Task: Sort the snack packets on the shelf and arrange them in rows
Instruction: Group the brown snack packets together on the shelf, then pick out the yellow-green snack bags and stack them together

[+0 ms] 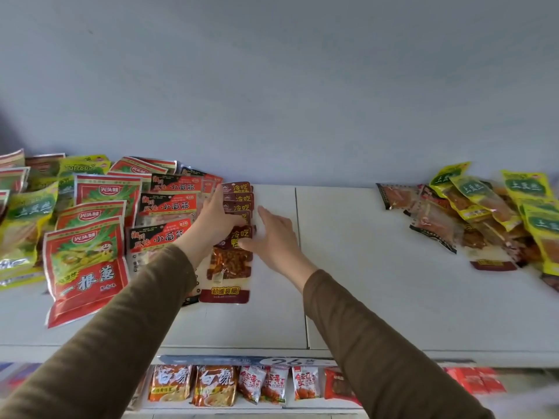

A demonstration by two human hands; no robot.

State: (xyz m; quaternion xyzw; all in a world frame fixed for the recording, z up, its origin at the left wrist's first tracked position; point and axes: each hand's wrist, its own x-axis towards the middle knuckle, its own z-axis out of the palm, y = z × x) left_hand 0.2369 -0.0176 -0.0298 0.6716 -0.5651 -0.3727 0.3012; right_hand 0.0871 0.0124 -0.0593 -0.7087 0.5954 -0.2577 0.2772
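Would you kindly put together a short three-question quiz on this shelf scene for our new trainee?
1. True or false: both hands rest on the row of dark red packets.
2. Which heap is unsorted? A) the mixed pile of green and clear packets at the right end of the shelf; B) the red packets on the left.
3. Fill in: the left hand lies on top of the row, while the right hand presses against its ____ edge.

Key: 1 true; 2 A; 3 right.
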